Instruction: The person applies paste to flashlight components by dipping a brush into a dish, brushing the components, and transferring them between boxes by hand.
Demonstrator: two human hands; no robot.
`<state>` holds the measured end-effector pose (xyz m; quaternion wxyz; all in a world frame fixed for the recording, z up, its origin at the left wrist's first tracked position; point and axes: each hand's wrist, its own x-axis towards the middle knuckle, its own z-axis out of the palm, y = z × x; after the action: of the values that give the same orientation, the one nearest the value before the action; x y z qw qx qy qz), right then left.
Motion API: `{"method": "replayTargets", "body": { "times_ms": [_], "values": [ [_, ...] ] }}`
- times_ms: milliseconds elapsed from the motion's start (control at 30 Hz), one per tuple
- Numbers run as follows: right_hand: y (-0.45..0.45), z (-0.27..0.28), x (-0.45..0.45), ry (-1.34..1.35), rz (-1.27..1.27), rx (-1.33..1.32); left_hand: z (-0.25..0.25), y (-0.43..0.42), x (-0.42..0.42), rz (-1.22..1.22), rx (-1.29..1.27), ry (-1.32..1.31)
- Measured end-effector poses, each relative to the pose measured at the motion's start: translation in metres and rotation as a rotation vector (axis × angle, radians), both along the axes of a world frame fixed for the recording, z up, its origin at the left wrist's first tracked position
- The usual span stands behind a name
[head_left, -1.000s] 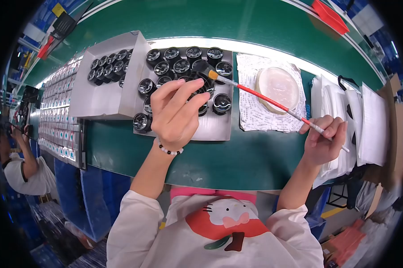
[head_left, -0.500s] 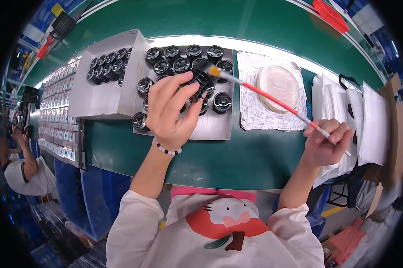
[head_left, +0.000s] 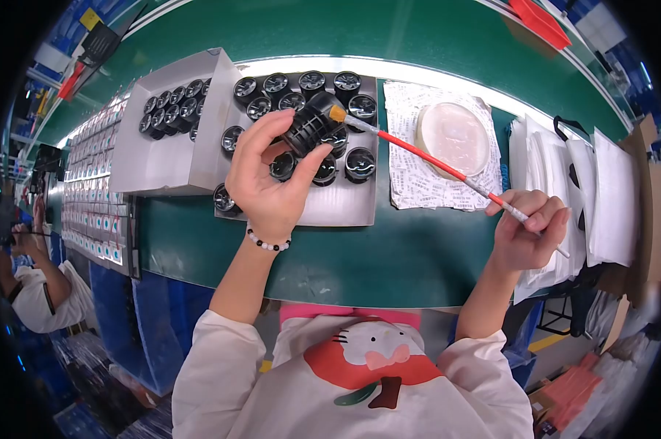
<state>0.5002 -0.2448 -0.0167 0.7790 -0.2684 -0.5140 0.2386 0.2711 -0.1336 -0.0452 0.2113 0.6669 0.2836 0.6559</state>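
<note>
A black ribbed piece (head_left: 305,132) is pinched by the left hand (head_left: 272,196). A red brush (head_left: 423,155) is pinched by the right hand (head_left: 529,228), its tip held at the piece's end.

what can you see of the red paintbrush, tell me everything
The red paintbrush is long and slim: tan bristles, a silvery, metal-looking collar, then a mostly red handle with a whitish stretch toward its rear end. The right hand grips it near that end. It slants leftward, crossing over the round dish's near side, its bristles at the black part in the left hand, apparently touching.
</note>
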Motion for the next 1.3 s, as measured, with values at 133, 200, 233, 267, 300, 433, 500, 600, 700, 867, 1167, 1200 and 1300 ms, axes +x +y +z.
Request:
{"method": "replayTargets", "body": {
  "times_ms": [133,200,233,267,300,433,500,600,700,867,1167,1200,1300],
  "values": [
    [0.000,0.000,0.001,-0.027,0.015,0.010,-0.001,-0.001,0.000,-0.037,-0.035,-0.042],
    [0.000,0.000,0.001,-0.017,0.018,0.010,-0.002,0.000,-0.001,-0.048,-0.057,-0.073],
    [0.000,0.000,0.001,-0.012,0.021,0.009,-0.002,0.000,-0.002,-0.053,-0.068,-0.089],
    [0.000,0.001,0.001,-0.017,0.018,0.011,-0.002,0.001,-0.002,-0.054,-0.070,-0.090],
    [0.000,0.001,0.001,-0.021,0.016,0.013,-0.002,0.002,-0.002,-0.056,-0.073,-0.091],
    [0.000,-0.003,0.006,-0.120,0.052,0.074,-0.002,0.000,-0.002,-0.072,-0.093,-0.146],
    [0.001,-0.002,0.004,-0.137,0.050,0.083,-0.002,0.001,-0.003,-0.061,-0.061,-0.151],
    [-0.003,0.001,0.009,0.020,0.101,0.137,-0.002,0.003,-0.002,-0.034,-0.019,-0.131],
    [-0.005,0.006,0.013,0.144,0.100,0.124,0.000,0.006,-0.005,0.134,0.206,0.123],
    [-0.002,0.003,0.010,0.089,-0.006,0.050,0.001,0.004,-0.001,0.186,0.480,0.385],
    [0.001,0.003,0.003,0.108,-0.024,-0.071,0.001,-0.004,0.002,0.128,0.556,0.455],
    [0.001,0.002,0.002,0.107,-0.035,-0.087,0.003,-0.006,0.002,0.126,0.549,0.464],
    [0.004,0.002,-0.002,0.107,-0.064,-0.120,0.007,-0.010,0.002,0.100,0.528,0.481]
  ]
}}
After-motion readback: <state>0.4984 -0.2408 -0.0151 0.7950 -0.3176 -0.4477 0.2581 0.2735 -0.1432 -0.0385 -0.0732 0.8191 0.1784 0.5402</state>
